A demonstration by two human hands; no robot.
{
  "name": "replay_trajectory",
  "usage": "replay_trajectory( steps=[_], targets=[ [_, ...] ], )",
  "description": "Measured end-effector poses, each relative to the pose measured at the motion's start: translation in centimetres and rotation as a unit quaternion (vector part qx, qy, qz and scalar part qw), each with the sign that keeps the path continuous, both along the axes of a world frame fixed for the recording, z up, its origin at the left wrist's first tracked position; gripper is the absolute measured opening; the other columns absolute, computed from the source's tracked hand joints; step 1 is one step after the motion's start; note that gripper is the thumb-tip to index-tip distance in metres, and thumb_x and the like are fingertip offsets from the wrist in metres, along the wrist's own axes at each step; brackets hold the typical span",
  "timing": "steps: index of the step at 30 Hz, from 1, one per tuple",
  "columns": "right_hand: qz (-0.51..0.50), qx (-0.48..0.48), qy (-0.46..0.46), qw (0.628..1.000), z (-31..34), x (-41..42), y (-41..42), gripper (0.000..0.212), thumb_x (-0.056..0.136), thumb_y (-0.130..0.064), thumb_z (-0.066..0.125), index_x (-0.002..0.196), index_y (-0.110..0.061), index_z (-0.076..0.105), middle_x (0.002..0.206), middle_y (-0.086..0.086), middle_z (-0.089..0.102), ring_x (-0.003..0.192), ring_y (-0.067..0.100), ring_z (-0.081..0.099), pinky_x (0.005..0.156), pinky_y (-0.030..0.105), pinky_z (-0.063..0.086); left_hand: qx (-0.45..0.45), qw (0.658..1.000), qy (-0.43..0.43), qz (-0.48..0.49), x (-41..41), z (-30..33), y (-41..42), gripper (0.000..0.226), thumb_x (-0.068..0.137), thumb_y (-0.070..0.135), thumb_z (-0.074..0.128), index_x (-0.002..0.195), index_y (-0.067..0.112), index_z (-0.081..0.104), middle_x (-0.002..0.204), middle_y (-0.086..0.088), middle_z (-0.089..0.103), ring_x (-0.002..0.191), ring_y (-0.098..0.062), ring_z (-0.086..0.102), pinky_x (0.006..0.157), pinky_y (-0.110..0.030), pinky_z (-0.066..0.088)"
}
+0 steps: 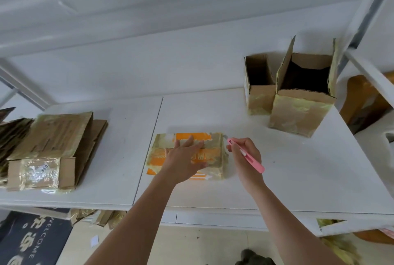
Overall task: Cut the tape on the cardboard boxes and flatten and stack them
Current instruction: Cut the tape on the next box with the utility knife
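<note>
A small orange box (215, 147) wrapped in yellowish tape lies in the middle of the white table (277, 179). My left hand (185, 156) presses flat on its top with straight fingers. My right hand (245, 154) grips a pink utility knife (253, 161) just right of the box, its tip at the box's upper right corner. A stack of flattened cardboard boxes (53, 147) lies at the left of the table.
Two open, upright cardboard boxes (298, 103) stand at the back right of the table. A wall runs behind the table. On the floor below are a dark welcome mat (27, 241) and cardboard scraps (100, 218). More boxes sit past the right edge.
</note>
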State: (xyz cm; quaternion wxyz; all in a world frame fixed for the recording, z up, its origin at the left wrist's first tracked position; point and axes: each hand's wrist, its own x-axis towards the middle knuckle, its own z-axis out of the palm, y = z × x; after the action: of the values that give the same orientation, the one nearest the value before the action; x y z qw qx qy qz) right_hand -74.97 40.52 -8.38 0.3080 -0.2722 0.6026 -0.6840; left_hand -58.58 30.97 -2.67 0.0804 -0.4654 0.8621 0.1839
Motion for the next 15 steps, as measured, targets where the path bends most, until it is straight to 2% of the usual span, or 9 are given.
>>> replay_trajectory(
  steps=[2, 6, 10, 15],
  targets=[
    [0.008, 0.001, 0.008, 1.0, -0.1, 0.0, -0.2, 0.008, 0.095, -0.009, 0.061, 0.093, -0.014, 0.065, 0.086, 0.002, 0.071, 0.089, 0.02, 0.069, 0.08, 0.035, 0.054, 0.01, 1.0, 0.003, -0.003, 0.2, 0.0, -0.2, 0.075, 0.085, 0.062, 0.06, 0.15, 0.045, 0.026, 0.164, 0.008, 0.006, 0.15, -0.034, -0.001, 0.117, -0.058, 0.011],
    [0.025, 0.014, 0.049, 0.998, 0.2, -0.5, -0.5, 0.012, 0.095, -0.009, 0.059, 0.085, -0.016, 0.062, 0.083, 0.008, 0.068, 0.086, 0.032, 0.066, 0.079, 0.044, 0.053, 0.006, 1.0, -0.002, -0.007, 0.0, 0.0, -0.3, 0.076, 0.086, 0.058, 0.062, 0.151, 0.044, 0.025, 0.164, 0.008, 0.005, 0.15, -0.034, -0.001, 0.118, -0.058, 0.012],
    [0.037, 0.032, 0.068, 0.996, 0.6, -0.8, 0.2, 0.022, 0.093, -0.011, 0.059, 0.075, -0.022, 0.058, 0.078, 0.012, 0.067, 0.082, 0.035, 0.064, 0.072, 0.038, 0.049, 0.0, 1.0, -0.015, -0.013, -0.1, -0.1, -0.1, 0.075, 0.088, 0.057, 0.059, 0.152, 0.043, 0.022, 0.164, 0.007, 0.003, 0.15, -0.036, -0.002, 0.117, -0.06, 0.013],
    [0.062, 0.04, 0.088, 0.993, 0.5, -0.2, 2.3, 0.022, 0.094, -0.016, 0.059, 0.073, -0.021, 0.055, 0.081, 0.016, 0.065, 0.081, 0.04, 0.063, 0.067, 0.04, 0.047, -0.004, 1.0, -0.022, -0.019, -0.1, 0.1, 0.0, 0.075, 0.089, 0.056, 0.058, 0.152, 0.041, 0.021, 0.164, 0.005, 0.002, 0.15, -0.036, -0.002, 0.117, -0.06, 0.014]
  ],
)
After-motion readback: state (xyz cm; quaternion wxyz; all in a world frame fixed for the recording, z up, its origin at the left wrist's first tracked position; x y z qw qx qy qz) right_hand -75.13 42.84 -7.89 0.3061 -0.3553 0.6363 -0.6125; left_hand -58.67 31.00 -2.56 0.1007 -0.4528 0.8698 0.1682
